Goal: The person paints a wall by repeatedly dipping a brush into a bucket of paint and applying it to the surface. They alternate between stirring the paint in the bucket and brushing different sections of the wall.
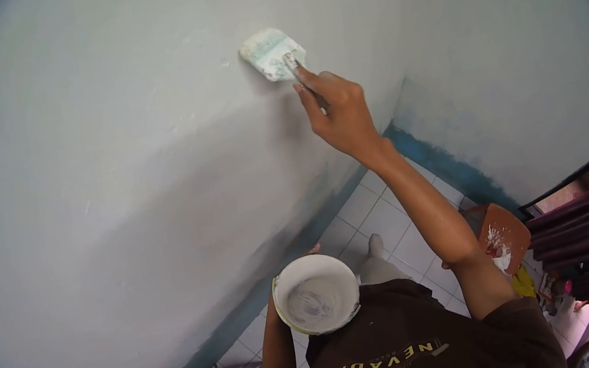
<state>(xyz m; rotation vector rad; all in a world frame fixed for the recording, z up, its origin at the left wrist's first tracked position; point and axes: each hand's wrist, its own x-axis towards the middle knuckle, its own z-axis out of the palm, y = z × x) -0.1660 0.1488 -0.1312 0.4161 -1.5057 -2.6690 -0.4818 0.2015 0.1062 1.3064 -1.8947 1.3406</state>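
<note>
White-caked brush [272,55] at twelve o'clock, right hand [338,108] clasping it, wanted light strokes; left hand [315,248] held the bucket [339,279] at six.

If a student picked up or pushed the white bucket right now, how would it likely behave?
The white bucket would probably feel light for its size, as only a shallow whitish coating shows at the bottom. Its round rim suggests it could roll if laid on its side. Smears inside might make the inner wall slippery, if still wet.
</note>
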